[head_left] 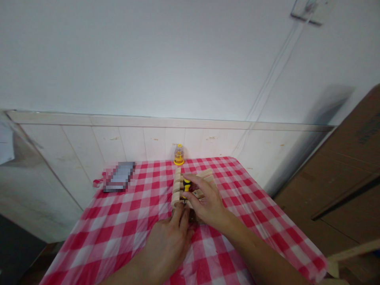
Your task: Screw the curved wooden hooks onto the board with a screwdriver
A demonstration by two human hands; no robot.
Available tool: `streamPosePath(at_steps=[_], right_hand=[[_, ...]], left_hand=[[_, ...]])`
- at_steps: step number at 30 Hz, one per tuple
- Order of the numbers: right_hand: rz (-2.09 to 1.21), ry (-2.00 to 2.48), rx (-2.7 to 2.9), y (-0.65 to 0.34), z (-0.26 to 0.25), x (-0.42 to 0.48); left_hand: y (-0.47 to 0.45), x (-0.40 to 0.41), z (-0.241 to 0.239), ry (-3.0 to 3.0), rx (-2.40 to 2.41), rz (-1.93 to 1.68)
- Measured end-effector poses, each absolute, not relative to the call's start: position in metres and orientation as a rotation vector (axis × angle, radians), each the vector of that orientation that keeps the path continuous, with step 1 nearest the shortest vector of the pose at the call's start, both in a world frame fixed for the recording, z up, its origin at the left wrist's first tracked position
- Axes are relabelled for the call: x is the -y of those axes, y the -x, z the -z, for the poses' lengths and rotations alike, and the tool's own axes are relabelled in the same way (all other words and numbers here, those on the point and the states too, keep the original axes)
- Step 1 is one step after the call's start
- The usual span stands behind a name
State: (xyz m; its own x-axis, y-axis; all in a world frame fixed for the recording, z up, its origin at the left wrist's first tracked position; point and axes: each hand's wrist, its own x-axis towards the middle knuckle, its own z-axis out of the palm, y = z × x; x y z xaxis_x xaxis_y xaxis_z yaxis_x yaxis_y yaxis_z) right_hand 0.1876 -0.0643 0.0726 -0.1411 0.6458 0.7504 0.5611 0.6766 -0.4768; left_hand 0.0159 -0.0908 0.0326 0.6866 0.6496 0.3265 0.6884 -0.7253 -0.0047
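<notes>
A short yellow-and-black screwdriver [187,187] stands nearly upright, pinched between the thumb and fingers of my right hand [208,200]. Its tip points down at a light wooden piece with a row of slats or notches [176,190], which lies on the table. Close to the tip, the fingers of my left hand [170,235] press against the near end of this wooden piece and grip it. What the tip meets, and whether a screw is there, is too small to tell. My right hand hides part of the wood.
A red-and-white checked cloth [142,206] covers the table. A yellow-based screwdriver-bit container [179,155] stands at the back edge by the white panelled wall [130,142]. At the left lies a phone [121,177], partly blurred out. Large cardboard [335,198] leans at the right.
</notes>
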Motion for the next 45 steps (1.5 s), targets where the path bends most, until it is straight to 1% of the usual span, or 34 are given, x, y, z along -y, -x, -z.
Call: streamPosePath(at_steps=[9,21,36,45], right_hand=[[-0.105,0.957,1.812,-0.1886,-0.0719,0.0627],[0.015,0.963,1.818,-0.1871,-0.0714,0.0649],[-0.156,0.998,1.762,-0.1843,-0.071,0.0675],[-0.131,1.027,1.724,-0.185,-0.0709,0.0676]], left_hand=[[-0.0159,0.0897,-0.0275,2.796,1.115,0.471],[-0.0168,0.0919,-0.032,2.766,1.105,0.442],[-0.0185,0.0885,-0.0307,2.786,1.136,0.447],[-0.0192,0.0876,-0.0298,2.82,1.181,0.425]])
